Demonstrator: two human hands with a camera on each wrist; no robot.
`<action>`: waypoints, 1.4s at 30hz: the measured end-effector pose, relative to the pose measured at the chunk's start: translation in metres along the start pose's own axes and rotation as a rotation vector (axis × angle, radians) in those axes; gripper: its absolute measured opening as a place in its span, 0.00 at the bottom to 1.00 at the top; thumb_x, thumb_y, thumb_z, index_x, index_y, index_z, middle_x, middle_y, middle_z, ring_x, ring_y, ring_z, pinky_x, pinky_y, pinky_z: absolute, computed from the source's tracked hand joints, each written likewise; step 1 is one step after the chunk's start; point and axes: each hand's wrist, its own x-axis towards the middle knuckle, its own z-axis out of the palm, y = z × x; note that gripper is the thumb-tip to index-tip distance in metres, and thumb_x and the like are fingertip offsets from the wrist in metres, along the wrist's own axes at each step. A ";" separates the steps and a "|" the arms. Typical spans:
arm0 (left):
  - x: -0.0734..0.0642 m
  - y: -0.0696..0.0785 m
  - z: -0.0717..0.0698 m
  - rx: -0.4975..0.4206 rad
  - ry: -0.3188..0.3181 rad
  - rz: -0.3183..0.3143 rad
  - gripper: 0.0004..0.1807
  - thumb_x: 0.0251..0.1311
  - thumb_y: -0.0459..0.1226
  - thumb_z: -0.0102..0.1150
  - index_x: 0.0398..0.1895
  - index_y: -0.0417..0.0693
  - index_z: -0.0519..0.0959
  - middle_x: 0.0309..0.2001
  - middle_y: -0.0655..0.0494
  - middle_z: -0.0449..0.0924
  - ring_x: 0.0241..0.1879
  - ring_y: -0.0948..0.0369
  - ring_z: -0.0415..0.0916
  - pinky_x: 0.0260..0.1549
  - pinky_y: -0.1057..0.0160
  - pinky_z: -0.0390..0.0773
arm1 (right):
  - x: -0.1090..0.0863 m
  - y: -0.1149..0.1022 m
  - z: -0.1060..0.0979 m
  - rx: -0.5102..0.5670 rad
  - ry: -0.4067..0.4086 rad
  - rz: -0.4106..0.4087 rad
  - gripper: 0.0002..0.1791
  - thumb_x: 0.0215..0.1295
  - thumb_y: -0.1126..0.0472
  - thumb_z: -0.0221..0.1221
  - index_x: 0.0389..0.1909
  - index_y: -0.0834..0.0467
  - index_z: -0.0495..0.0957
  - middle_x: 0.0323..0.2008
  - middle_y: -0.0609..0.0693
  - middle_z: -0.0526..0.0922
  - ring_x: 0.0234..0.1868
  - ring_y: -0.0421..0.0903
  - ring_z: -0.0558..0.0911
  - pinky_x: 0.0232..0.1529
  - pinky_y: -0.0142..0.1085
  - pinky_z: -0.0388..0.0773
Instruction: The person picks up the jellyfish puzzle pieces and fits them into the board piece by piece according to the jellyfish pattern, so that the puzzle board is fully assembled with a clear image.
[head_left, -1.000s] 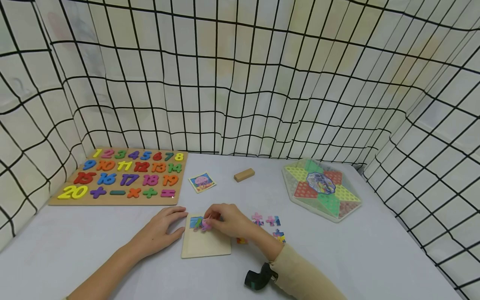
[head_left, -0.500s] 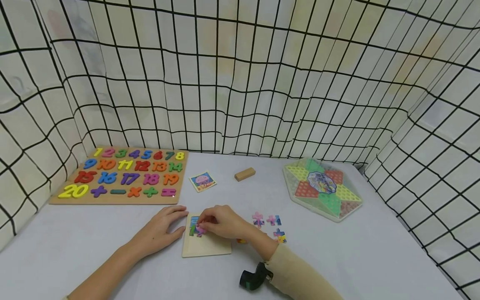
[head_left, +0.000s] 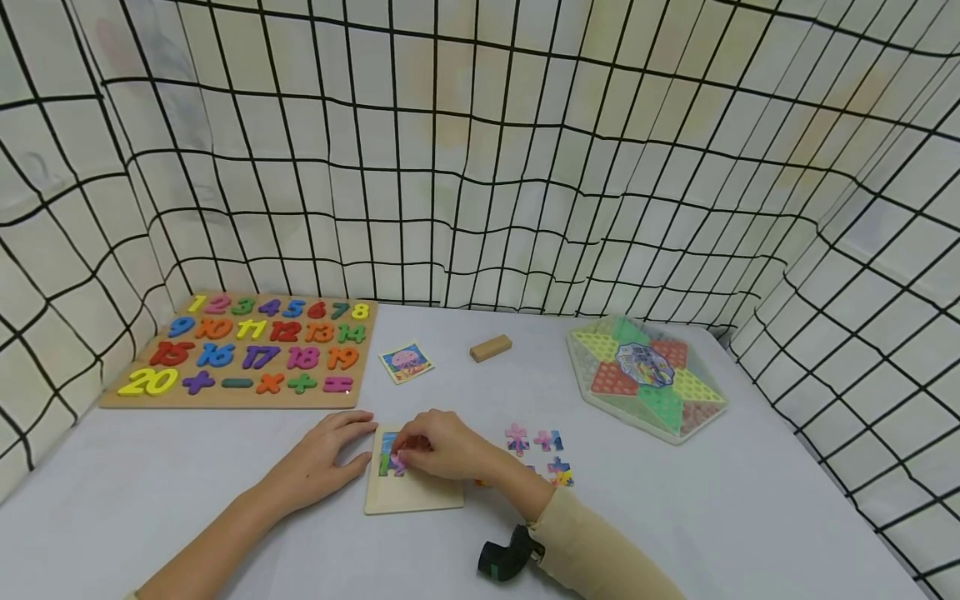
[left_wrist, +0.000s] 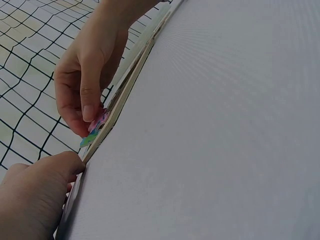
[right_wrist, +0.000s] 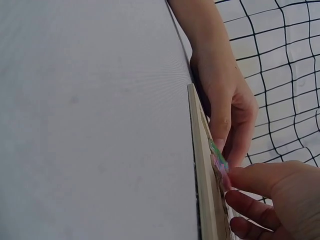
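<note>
A shallow wooden puzzle tray [head_left: 412, 497] lies on the white tabletop between my hands. In its upper left corner sits a blue and green patch of jigsaw [head_left: 386, 461]. My right hand [head_left: 442, 446] pinches a pink and purple puzzle piece [head_left: 398, 463] right against that patch; the fingers partly cover it. In the right wrist view the puzzle piece [right_wrist: 221, 172] shows at the thumb and fingertip, low over the tray. My left hand [head_left: 326, 458] rests on the table with extended fingers, thumb and fingertips at the tray's left edge.
Several loose puzzle pieces [head_left: 559, 472] lie right of the tray, some behind my right forearm. Beyond are a small picture card [head_left: 406, 363], a wooden block [head_left: 491, 348], a number board [head_left: 240, 397] and a hexagonal game box [head_left: 645, 379]. Black netting [head_left: 450, 200] stands around the table.
My right hand has moved slightly left with the pink and purple piece and lowered it beside the blue and green patch. The left hand has stayed in place.
</note>
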 end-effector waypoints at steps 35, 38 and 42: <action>0.000 -0.003 0.001 0.007 -0.011 -0.002 0.21 0.54 0.38 0.62 0.52 0.40 0.76 0.56 0.47 0.70 0.58 0.47 0.65 0.53 0.44 0.68 | -0.004 -0.010 0.000 -0.238 -0.011 -0.111 0.15 0.55 0.50 0.63 0.41 0.52 0.83 0.37 0.40 0.76 0.37 0.34 0.68 0.35 0.18 0.63; 0.000 -0.003 0.001 0.007 -0.007 0.000 0.21 0.54 0.38 0.62 0.52 0.40 0.76 0.56 0.47 0.70 0.58 0.47 0.64 0.53 0.44 0.68 | -0.003 -0.009 0.001 -0.238 -0.013 -0.114 0.14 0.56 0.50 0.63 0.42 0.52 0.83 0.37 0.41 0.76 0.38 0.33 0.69 0.37 0.19 0.64; 0.000 -0.003 0.001 0.006 -0.006 0.002 0.21 0.54 0.37 0.62 0.52 0.40 0.76 0.56 0.47 0.70 0.58 0.47 0.64 0.53 0.44 0.67 | -0.004 -0.008 0.001 -0.219 -0.020 -0.101 0.14 0.57 0.51 0.62 0.43 0.51 0.82 0.38 0.41 0.76 0.39 0.33 0.69 0.37 0.21 0.63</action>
